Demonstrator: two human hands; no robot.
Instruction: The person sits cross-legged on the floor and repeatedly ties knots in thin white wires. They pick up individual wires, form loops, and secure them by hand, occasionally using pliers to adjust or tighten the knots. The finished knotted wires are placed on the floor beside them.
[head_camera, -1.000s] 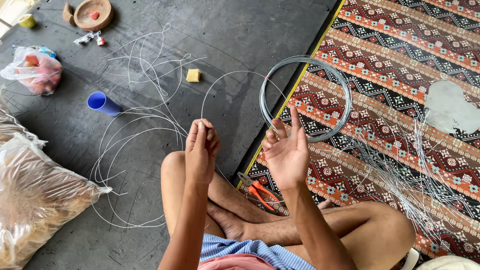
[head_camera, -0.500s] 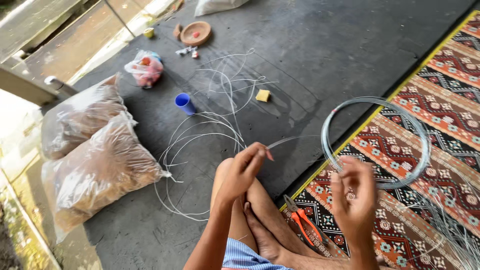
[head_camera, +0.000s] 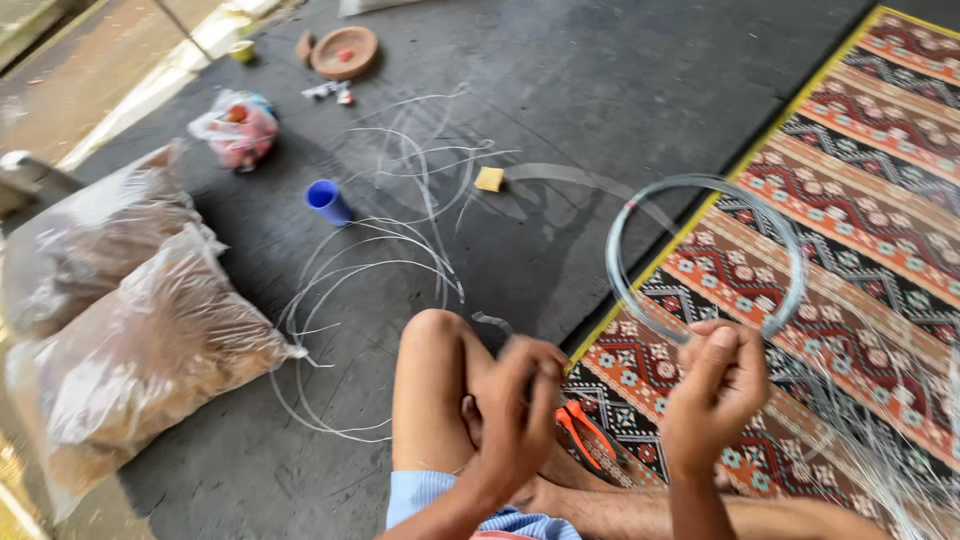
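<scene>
Two hands are busy with one round coil of thin grey wire (head_camera: 705, 255). The right hand (head_camera: 715, 395) holds the coil up by its bottom edge, fingers and thumb pressed together in a pinching grip on the strands. The coil stands upright over the edge of the red patterned mat (head_camera: 860, 200). The left hand (head_camera: 520, 420) is blurry, just above the knee; its fingers look curled in, but I cannot tell if they pinch a loose wire end.

The wire looks light and springy. It would bend easily yet want to pop back open, and the cut ends could poke. The best place to hold seems to be where the strands bunch together, so the loops stay tidy.

More loose loops of pale wire (head_camera: 370, 290) lie on the dark floor (head_camera: 620, 90), near a small blue cup (head_camera: 328, 201). Orange-handled pliers (head_camera: 585, 430) rest by the legs.
</scene>
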